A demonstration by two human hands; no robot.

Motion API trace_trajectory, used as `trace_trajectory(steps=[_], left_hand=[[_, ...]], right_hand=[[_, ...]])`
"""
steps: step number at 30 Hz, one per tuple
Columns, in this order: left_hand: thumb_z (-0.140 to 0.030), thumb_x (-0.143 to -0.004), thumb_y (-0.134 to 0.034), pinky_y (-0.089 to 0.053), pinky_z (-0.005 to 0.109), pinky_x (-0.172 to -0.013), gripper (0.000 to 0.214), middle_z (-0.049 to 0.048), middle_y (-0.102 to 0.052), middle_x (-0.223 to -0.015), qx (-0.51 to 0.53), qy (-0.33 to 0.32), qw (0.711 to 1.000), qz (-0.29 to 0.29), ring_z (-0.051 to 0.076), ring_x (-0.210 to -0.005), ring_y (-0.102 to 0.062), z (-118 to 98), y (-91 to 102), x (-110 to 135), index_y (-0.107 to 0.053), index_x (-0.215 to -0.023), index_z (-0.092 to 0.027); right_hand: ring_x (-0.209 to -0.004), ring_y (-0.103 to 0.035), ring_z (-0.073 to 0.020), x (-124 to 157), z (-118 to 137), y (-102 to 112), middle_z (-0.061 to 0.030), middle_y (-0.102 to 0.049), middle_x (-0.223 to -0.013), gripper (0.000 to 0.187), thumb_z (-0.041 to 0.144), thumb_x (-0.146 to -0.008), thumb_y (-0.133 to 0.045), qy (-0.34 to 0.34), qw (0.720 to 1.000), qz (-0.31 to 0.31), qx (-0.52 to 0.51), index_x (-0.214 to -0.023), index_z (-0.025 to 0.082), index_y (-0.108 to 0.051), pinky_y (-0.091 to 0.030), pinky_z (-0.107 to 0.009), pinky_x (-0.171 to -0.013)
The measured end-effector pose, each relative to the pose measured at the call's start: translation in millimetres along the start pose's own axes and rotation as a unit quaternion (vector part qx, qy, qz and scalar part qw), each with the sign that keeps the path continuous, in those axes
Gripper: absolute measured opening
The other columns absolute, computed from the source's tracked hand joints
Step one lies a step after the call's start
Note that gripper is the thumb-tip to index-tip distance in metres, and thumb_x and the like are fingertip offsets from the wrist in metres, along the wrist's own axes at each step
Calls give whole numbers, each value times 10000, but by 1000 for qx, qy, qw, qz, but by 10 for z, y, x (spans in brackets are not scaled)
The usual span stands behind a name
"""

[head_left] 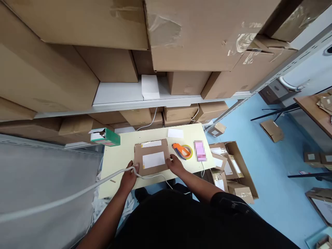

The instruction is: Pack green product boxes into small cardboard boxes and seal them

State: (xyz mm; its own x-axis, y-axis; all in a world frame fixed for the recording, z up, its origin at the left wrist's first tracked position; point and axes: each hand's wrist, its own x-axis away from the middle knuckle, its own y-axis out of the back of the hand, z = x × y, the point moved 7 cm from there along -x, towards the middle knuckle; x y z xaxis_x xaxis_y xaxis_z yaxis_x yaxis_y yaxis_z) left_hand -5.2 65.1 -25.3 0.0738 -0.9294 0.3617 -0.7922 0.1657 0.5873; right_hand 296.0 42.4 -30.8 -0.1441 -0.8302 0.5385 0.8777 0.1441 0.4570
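A flat cardboard box lies on the pale yellow table, with a white label and a strip of clear tape on its top face. My left hand grips its lower left corner, thumb on top. At the right edge my right hand holds the same box between thumb and fingers. A white cable runs across the view over my left hand. To the right of the box lies an orange tape dispenser beside a yellow tape roll.
A green carton stands at the table's left end. A white sheet and a pink-screened phone lie at the right. Shelves of cardboard boxes rise behind. On the blue floor, a large open carton holds several labelled parcels.
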Motion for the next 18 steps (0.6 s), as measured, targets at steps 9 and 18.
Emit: trace_trajectory(steps=[9,18], left_hand=[[-489,-948,-462,-492,468,-1078,646,175,-662,-1373,23,-61,998,27,332,-1260,-642,-136,-169,-48,-434,-1499,-153],[-464,-965,-513,-518,474,-989,703,197,-687,-1342,9,-13,999,44,360,-1167,-689,-18,-194,0,-345,-1577,-161]], right_hand=[[-1158,-643,-276,-36,75,-132,-152,-664,-1273,375,437,-1025,-498,51,996,-40,66,-1282,181,-596,-486,-380,-980],[-1192,-643,-296,-62,-17,-177,-164,-659,-1281,459,483,-1032,-448,68,994,-42,75,-1343,170,-573,-497,-403,-997]])
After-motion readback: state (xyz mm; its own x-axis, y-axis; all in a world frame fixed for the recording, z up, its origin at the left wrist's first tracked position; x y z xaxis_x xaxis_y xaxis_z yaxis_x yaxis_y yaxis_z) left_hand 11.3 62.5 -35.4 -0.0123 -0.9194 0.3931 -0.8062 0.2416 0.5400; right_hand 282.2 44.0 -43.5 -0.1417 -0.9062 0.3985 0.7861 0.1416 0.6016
